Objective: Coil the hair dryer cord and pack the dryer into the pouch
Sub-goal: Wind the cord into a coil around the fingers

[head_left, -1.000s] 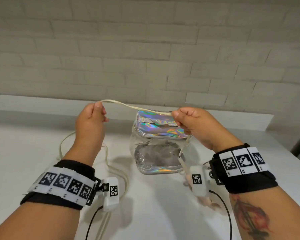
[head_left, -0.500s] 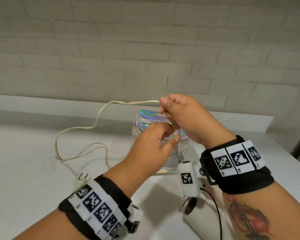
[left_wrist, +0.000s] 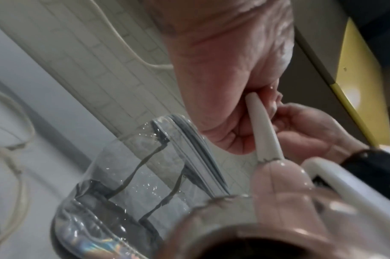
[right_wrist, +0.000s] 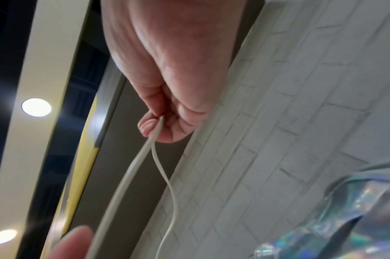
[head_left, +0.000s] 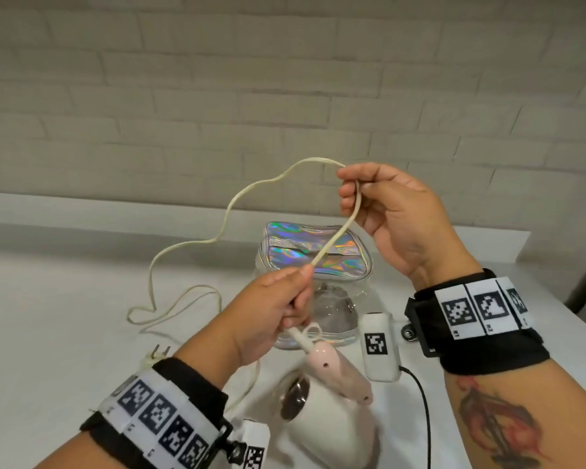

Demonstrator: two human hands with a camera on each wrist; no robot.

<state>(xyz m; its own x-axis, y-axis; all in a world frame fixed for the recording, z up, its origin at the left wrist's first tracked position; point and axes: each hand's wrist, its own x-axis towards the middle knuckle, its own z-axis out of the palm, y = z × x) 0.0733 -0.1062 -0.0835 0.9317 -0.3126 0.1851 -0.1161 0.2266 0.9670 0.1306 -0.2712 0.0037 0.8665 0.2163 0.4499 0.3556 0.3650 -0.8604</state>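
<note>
A pink and white hair dryer (head_left: 332, 397) lies on the white table near me, its handle (head_left: 339, 370) pointing up toward my left hand (head_left: 281, 309). That hand grips the cream cord (head_left: 332, 245) just above the handle's strain relief (left_wrist: 263, 133). My right hand (head_left: 379, 204) is raised higher and pinches a bend of the cord (right_wrist: 145, 152), from which two strands hang. The remaining cord loops left onto the table, ending at the plug (head_left: 154, 353). Behind my hands stands the clear pouch (head_left: 313, 265) with its holographic top.
A white brick wall and a low ledge (head_left: 82, 211) run behind the table. Loose cord loops (head_left: 170, 306) lie on the table left of the pouch. A black cable (head_left: 423, 407) trails from my right wrist camera. The table's right edge (head_left: 575, 336) runs diagonally.
My left hand dropped from the upper cord and came down to grip it by the dryer handle. My right hand rose with the bend, and the dryer came into view.
</note>
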